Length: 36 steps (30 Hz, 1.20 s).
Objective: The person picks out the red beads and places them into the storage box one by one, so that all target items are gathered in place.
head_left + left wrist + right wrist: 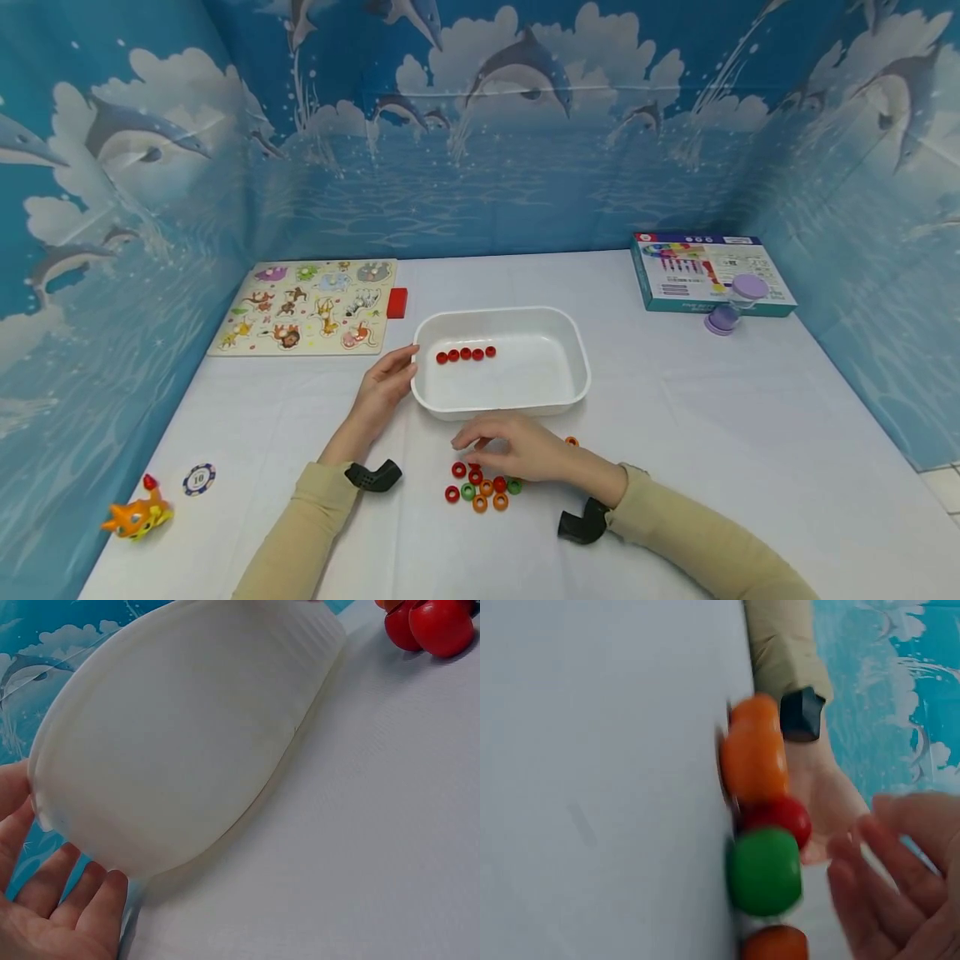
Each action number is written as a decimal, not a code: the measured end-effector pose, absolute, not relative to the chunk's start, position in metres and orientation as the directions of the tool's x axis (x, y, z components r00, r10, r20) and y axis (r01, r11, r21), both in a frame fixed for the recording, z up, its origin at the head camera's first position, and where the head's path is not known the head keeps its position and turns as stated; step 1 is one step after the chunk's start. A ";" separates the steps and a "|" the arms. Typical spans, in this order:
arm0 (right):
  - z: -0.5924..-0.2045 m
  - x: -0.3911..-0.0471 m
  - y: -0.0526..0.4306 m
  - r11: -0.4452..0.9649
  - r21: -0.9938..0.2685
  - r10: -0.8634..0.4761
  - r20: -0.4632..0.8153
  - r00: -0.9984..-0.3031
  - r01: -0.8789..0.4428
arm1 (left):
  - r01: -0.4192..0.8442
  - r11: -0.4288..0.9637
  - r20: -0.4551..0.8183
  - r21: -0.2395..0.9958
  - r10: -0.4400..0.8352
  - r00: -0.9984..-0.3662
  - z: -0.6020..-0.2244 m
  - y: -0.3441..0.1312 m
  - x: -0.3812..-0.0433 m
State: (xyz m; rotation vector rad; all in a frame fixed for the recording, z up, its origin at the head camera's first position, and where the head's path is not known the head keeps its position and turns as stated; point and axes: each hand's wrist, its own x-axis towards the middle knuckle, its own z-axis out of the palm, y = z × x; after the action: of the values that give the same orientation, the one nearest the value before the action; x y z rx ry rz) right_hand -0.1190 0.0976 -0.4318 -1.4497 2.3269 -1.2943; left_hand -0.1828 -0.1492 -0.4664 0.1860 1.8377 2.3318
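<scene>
My left hand [385, 390] rests against the left end of a white plastic tray [517, 410], its fingers fairly straight and touching the rim. The left wrist view shows those fingertips on the tray's outer wall [172, 742]. Inside the tray, several red beads [466, 353] lie in a row. My right hand [513, 442] hovers above a loose group of red, green and orange beads on the cloth, thumb and fingers bent and apart. Nearest in the right wrist view are a green bead [765, 871] and a red bead [784, 819]; nothing shows between the fingers.
A wooden animal puzzle board [300, 308] lies at the back left beside a red block [397, 302]. At the back right are a flat box [705, 275] and a purple-ended hourglass-like thing [723, 318]. A poker chip [198, 479] and an orange toy figure [138, 515] sit front left.
</scene>
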 end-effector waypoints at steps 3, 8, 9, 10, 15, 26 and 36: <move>-0.442 -0.119 0.097 0.190 -0.674 -0.773 0.346 -0.532 -0.714 | -0.066 -0.223 -0.020 0.973 0.201 -0.979 -0.467 -0.149 -0.182; -0.451 -0.121 0.097 0.187 -0.669 -0.774 0.350 -0.527 -0.719 | -0.076 -0.215 -0.032 0.974 0.199 -0.980 -0.469 -0.150 -0.181; -0.453 -0.121 0.097 0.194 -0.673 -0.775 0.341 -0.533 -0.713 | -0.072 -0.218 -0.028 0.973 0.199 -0.980 -0.469 -0.150 -0.180; -0.454 -0.121 0.097 0.204 -0.674 -0.775 0.332 -0.538 -0.710 | -0.071 -0.221 -0.026 0.973 0.199 -0.980 -0.469 -0.150 -0.180; -0.462 -0.122 0.098 0.252 -0.685 -0.775 0.280 -0.566 -0.684 | -0.063 -0.216 -0.019 0.974 0.200 -0.980 -0.469 -0.151 -0.180; -0.460 -0.125 0.103 0.250 -0.672 -0.816 0.241 -0.525 -0.697 | -0.043 -0.211 0.000 0.976 0.202 -0.979 -0.469 -0.150 -0.182; -0.449 -0.127 0.107 0.305 -0.679 -0.834 0.149 -0.532 -0.668 | -0.057 -0.208 -0.017 0.976 0.188 -0.982 -0.468 -0.149 -0.183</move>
State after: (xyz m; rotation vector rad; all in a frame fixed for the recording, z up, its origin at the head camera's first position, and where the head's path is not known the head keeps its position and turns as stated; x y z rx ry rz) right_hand -0.1273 0.1065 -0.4493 -1.3748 2.3408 -1.0435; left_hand -0.1830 -0.1491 -0.4677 0.1573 1.8679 2.3208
